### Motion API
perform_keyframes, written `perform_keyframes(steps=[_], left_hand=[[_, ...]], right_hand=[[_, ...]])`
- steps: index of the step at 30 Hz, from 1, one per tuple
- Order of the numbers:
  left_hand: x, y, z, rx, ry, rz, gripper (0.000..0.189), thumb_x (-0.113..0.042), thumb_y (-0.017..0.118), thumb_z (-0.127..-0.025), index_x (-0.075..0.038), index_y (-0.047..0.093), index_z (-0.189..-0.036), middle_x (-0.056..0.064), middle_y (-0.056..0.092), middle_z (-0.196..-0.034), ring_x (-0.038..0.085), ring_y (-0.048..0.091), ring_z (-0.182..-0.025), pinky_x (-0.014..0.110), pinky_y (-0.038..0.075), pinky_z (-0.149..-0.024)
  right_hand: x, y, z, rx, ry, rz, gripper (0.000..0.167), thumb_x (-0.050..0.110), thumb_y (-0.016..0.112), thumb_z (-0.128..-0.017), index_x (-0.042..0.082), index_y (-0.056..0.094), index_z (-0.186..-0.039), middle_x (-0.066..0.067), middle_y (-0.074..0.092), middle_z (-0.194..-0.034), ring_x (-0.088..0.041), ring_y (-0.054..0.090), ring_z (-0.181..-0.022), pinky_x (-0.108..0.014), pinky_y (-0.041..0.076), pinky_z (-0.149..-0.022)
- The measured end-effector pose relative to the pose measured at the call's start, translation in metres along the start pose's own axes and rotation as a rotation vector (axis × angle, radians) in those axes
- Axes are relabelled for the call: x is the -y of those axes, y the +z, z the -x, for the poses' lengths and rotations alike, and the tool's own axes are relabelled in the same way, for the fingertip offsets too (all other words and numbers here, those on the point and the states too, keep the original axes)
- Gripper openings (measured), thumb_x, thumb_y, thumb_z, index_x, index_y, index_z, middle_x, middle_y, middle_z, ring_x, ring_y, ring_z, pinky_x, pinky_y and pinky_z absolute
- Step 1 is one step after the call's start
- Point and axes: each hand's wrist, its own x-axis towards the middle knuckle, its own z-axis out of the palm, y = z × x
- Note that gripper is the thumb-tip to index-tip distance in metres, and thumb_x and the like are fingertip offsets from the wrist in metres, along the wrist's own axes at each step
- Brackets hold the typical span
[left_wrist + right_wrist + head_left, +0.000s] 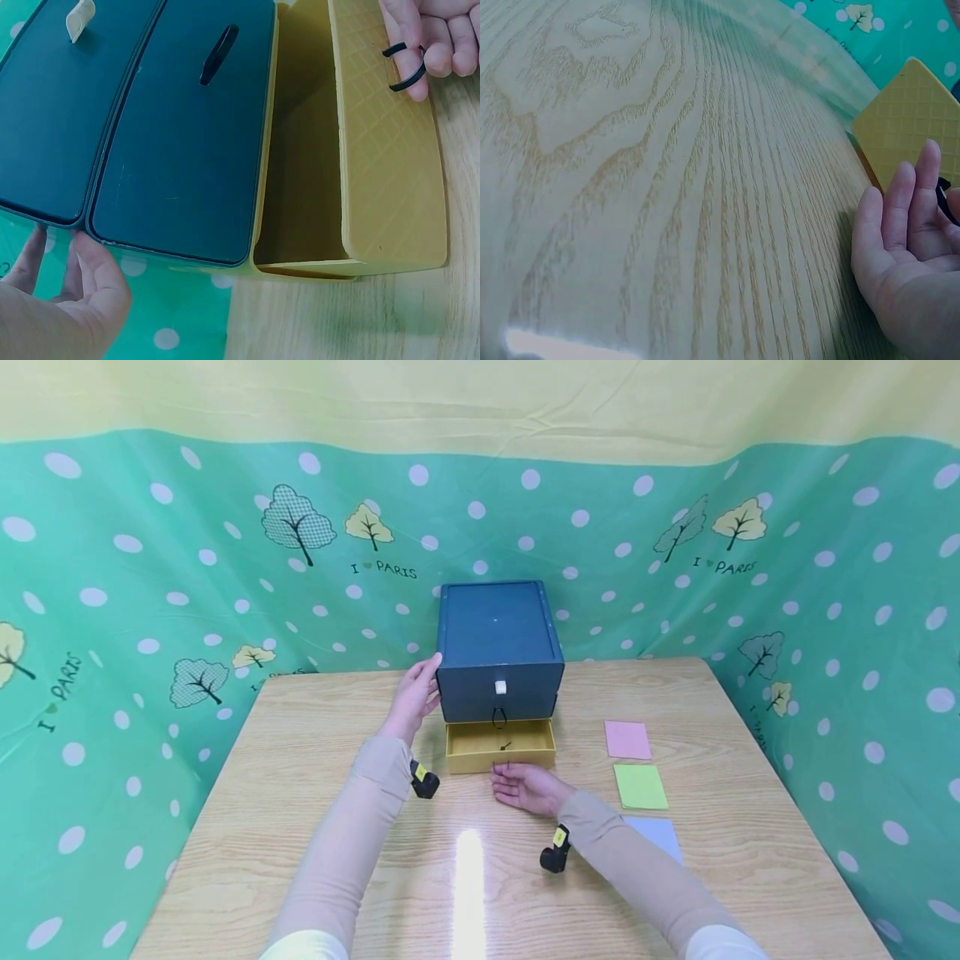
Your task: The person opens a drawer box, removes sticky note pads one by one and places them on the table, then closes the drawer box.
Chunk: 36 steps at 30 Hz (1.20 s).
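Note:
A dark blue drawer cabinet stands at the back of the table. Its lowest drawer, yellow, is pulled out, showing a bare inside. Two blue drawer fronts above it are closed, one with a cream tab, one with a black loop. My left hand rests against the cabinet's left side, thumb near the front top corner, fingers extended. In front of the yellow drawer, my right hand has a finger hooked through its black loop handle. The other fingers are loosely bent, palm up.
Pink, green and blue paper squares lie in a row on the wooden table, right of the cabinet. The blue one is partly covered by the right forearm. A green dotted curtain hangs behind and at both sides.

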Motion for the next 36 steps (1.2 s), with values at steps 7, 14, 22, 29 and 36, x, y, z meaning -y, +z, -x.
perform_keyframes(steps=[7,14,22,29,36], left_hand=[[-0.002,0.0,0.004,0.011,0.0,0.005,0.052,-0.042,0.054,-0.095,-0.009,0.047,-0.134,0.008,0.048,-0.13,0.024,0.047,-0.119,0.035,0.04,-0.098],[0.0,-0.001,0.001,0.011,0.003,0.001,0.054,-0.044,0.053,-0.094,-0.01,0.046,-0.136,0.005,0.048,-0.126,0.022,0.047,-0.116,0.032,0.04,-0.096],[0.0,0.0,0.001,0.001,0.006,0.008,0.052,-0.043,0.054,-0.094,-0.01,0.048,-0.134,0.005,0.049,-0.127,0.023,0.048,-0.115,0.031,0.041,-0.092],[0.001,0.0,0.0,0.0,0.005,0.005,0.052,-0.043,0.054,-0.094,-0.01,0.048,-0.134,0.006,0.049,-0.127,0.023,0.048,-0.116,0.032,0.042,-0.092],[0.0,0.0,0.0,-0.004,0.002,0.013,0.051,-0.043,0.055,-0.094,-0.01,0.049,-0.133,0.004,0.05,-0.123,0.022,0.049,-0.113,0.03,0.042,-0.09]], right_hand=[[0.001,0.002,-0.001,-0.008,-0.007,-0.003,0.036,0.008,0.033,-0.102,-0.006,0.035,-0.135,-0.012,0.054,-0.119,-0.023,0.051,-0.117,-0.044,0.028,-0.113],[0.002,0.0,-0.006,0.004,-0.008,-0.028,0.033,0.007,0.032,-0.102,-0.005,0.038,-0.132,-0.008,0.058,-0.112,-0.019,0.054,-0.11,-0.043,0.026,-0.114],[0.004,0.002,-0.007,-0.012,-0.018,-0.029,0.025,0.007,0.033,-0.102,-0.001,0.047,-0.12,-0.005,0.06,-0.103,-0.018,0.055,-0.108,-0.043,0.028,-0.113],[0.006,0.003,-0.008,-0.022,-0.021,-0.035,0.026,0.006,0.033,-0.102,-0.003,0.045,-0.123,-0.006,0.06,-0.102,-0.017,0.056,-0.105,-0.044,0.027,-0.114],[0.009,0.001,-0.01,-0.013,-0.015,-0.027,0.026,0.007,0.034,-0.102,-0.002,0.045,-0.123,-0.005,0.06,-0.103,-0.016,0.056,-0.103,-0.043,0.027,-0.113]])
